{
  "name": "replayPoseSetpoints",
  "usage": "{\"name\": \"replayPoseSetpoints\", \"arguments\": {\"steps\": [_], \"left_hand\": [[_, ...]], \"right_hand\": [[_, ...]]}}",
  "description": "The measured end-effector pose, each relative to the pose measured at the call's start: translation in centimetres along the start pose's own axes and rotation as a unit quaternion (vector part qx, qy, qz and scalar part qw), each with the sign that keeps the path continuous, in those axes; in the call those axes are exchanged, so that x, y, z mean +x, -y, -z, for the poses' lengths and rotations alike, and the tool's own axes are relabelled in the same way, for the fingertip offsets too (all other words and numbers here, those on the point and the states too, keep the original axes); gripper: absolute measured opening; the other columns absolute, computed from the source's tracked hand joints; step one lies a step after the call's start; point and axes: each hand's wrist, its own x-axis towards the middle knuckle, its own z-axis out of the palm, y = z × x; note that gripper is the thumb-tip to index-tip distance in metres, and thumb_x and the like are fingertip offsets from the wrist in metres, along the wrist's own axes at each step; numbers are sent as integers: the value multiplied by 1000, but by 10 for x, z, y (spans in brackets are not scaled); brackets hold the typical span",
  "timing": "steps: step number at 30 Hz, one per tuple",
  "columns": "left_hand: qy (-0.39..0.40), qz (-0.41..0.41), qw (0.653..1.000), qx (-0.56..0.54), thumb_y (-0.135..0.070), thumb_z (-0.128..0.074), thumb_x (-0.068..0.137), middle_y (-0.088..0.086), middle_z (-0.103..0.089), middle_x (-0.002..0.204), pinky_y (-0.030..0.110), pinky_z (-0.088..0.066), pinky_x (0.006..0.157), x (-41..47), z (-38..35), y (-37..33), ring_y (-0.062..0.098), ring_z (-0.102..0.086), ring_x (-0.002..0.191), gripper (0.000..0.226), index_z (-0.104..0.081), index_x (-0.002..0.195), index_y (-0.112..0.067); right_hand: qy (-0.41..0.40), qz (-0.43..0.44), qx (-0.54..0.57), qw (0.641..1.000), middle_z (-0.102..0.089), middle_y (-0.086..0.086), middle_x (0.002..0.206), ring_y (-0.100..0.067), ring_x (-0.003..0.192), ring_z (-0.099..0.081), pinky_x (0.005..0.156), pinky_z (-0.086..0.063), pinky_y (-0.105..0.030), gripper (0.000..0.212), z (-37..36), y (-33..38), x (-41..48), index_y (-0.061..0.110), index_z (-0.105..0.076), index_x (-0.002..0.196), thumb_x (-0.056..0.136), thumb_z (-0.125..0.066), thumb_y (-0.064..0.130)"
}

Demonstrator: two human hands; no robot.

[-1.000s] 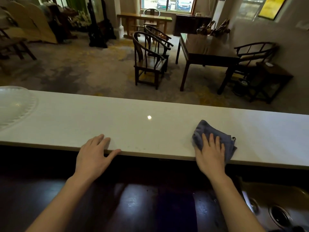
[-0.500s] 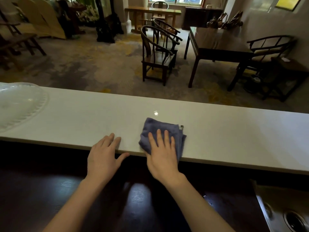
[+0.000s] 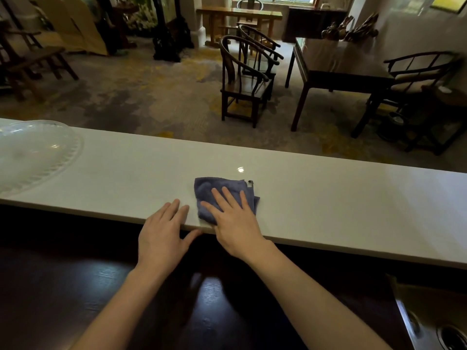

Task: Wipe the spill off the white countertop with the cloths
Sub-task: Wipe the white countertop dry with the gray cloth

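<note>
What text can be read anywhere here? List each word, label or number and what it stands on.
None can be read.
The small tag at the blue cloth's far corner: too small to read.
The yellow sign on the far wall: blurred and cut off by the frame, no letters legible.

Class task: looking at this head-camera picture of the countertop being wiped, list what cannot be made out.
- Spill: none visible on the countertop; glare and dim light.
- Surface beneath the cloth: hidden by cloth and right hand.
- Clear dish: cut by left edge.
- Left hand: thumb drops behind the counter edge.
</note>
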Motion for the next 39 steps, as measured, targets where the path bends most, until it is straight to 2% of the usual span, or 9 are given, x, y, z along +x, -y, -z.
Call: {"name": "replayPoseSetpoints", "arguments": {"steps": [7, 13, 18, 21, 24, 26, 29, 34, 39], "left_hand": [[1, 3, 1000, 4, -55, -72, 77, 14, -57, 143, 46, -44, 107, -1, -2, 0, 33, -52, 133, 70, -61, 131, -12], [5, -3, 1000, 4, -54, -72, 79, 15, -57, 142, 48, -43, 108, -1, -3, 0, 34, -51, 133, 69, -61, 131, -10], [2, -7, 1000, 13, -68, -43, 79, 14, -57, 142, 47, -43, 107, -3, -3, 0, 33, -52, 133, 78, -61, 131, -12], [2, -13, 1000, 11, -68, -39, 79, 16, -58, 141, 48, -43, 105, -2, -3, 0, 35, -53, 131, 81, -62, 130, -11], [3, -21, 1000, 13, -67, -38, 80, 16, -58, 141, 49, -43, 105, -2, -4, 0, 35, -53, 131, 80, -62, 130, -10], [8, -19, 1000, 17, -67, -37, 80, 15, -57, 142, 48, -43, 105, -2, -4, 1, 34, -53, 132, 80, -61, 131, -10], [4, -19, 1000, 17, -66, -40, 80, 15, -58, 141, 49, -45, 103, -1, -5, 2, 35, -55, 130, 78, -62, 130, -10], [-3, -17, 1000, 23, -63, -49, 80, 15, -59, 140, 49, -45, 103, 0, -8, 4, 35, -55, 129, 74, -63, 129, -11], [-9, -15, 999, 31, -59, -58, 79, 16, -60, 138, 49, -47, 101, 1, -11, 4, 36, -57, 127, 70, -64, 128, -10]], "right_hand": [[-24, -69, -8, 997, -12, -5, 171, -29, 158, -7, 126, -2, -45, 60, 12, -70, -18, 26, -31, 158, 101, -43, 10], [-32, -189, 3, 981, -4, -2, 172, -24, 158, 1, 124, 5, -39, 63, 28, -128, -45, 29, -28, 159, 102, -41, 7], [-31, -286, -3, 958, -4, -4, 172, -26, 158, 0, 128, -1, -45, 62, 46, -165, -69, 30, -30, 158, 102, -39, 6], [-44, -346, -22, 937, -10, -7, 172, -29, 158, -4, 127, -2, -48, 59, 55, -184, -82, 28, -33, 157, 102, -38, 6], [-52, -404, -14, 913, -12, -11, 171, -34, 157, -7, 126, -2, -53, 52, 64, -201, -90, 25, -36, 155, 105, -37, 12], [-52, -426, 12, 903, -14, -12, 170, -36, 156, -9, 126, -3, -56, 46, 66, -204, -86, 25, -36, 155, 109, -34, 26], [-69, -462, 45, 883, -17, -11, 170, -38, 156, -8, 125, -2, -57, 56, 61, -194, -67, 21, -35, 156, 108, -25, 48], [-57, -463, 45, 883, -18, -9, 170, -38, 156, -5, 125, 0, -59, 63, 48, -171, -18, 22, -31, 157, 105, -18, 55], [-41, -395, 58, 916, -17, -7, 170, -37, 156, -4, 125, 1, -57, 60, 35, -135, 28, 29, -32, 157, 105, -19, 56]]}}
